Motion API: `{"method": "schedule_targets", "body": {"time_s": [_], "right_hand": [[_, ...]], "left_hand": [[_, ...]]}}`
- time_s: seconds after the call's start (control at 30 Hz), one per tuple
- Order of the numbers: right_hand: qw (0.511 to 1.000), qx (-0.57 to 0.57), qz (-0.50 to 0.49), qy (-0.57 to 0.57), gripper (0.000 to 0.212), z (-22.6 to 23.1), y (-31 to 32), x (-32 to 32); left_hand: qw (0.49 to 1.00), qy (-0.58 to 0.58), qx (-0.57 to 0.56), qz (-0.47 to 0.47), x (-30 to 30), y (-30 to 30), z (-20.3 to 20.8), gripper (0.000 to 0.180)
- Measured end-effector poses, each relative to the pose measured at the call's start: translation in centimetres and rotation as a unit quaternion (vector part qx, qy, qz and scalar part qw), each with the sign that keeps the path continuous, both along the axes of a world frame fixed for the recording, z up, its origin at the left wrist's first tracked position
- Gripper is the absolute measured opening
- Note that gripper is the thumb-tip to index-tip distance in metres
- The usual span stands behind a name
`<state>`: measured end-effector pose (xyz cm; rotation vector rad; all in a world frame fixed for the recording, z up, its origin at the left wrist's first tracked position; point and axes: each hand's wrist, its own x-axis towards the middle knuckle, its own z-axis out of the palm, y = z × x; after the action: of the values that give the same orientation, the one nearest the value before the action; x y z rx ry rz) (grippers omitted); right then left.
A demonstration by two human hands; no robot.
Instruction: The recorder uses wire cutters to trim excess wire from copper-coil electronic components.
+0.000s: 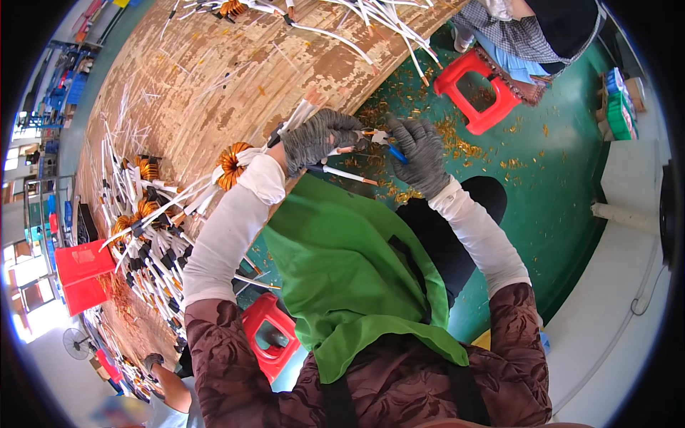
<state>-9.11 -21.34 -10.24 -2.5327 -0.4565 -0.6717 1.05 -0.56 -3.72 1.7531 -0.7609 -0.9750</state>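
My left hand [314, 141], in a grey glove, is closed around white-sleeved wire leads at the table's edge. A ring-shaped copper coil [231, 165] with white leads lies beside that wrist. Bare orange-copper wire ends show just past my left fingertips. My right hand [422, 158], also gloved in grey, grips a small pair of pliers with a blue handle [396, 153]. The metal jaws meet the wire end between my two hands; their exact bite is too small to tell. Another white lead [349, 175] with a copper tip sticks out below my left hand.
The worn wooden table [214, 78] carries a heap of coils and white leads [153, 242] at left and more wires [378, 21] at the far side. Red stools [474, 93] stand nearby; copper scraps litter the green floor [549, 214]. Other people sit far right and lower left.
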Motion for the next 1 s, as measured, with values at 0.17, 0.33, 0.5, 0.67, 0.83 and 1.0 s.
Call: {"method": "schedule_targets", "body": {"time_s": [0.17, 0.33, 0.5, 0.67, 0.83, 1.0], "right_hand": [[0.971, 0.177, -0.058, 0.149, 0.046, 0.4, 2.4, -2.6], [0.574, 0.633, 0.008, 0.519, 0.031, 1.6, 2.1, -4.6], [0.576, 0.656, 0.004, 0.488, 0.028, 2.4, 2.7, -4.6], [0.651, 0.606, 0.006, 0.458, 0.019, 1.5, 3.2, -5.2], [0.668, 0.710, -0.004, 0.222, 0.033, -2.7, 2.8, -5.8], [0.504, 0.827, -0.111, 0.223, 0.049, -3.6, 0.7, -6.9]], "left_hand": [[0.970, -0.223, -0.025, 0.090, -1.7, -0.9, -3.1, 0.029], [0.931, -0.343, 0.113, 0.046, -2.8, -1.5, -2.1, 0.039], [0.950, -0.294, 0.098, 0.039, -2.4, -1.6, -1.9, 0.049], [0.940, -0.323, 0.104, 0.042, -2.3, -1.5, -2.1, 0.049], [0.964, -0.229, 0.068, 0.120, -2.1, -1.6, -3.5, 0.047], [0.930, -0.348, 0.102, 0.063, -3.0, -1.1, -2.3, 0.045]]}}
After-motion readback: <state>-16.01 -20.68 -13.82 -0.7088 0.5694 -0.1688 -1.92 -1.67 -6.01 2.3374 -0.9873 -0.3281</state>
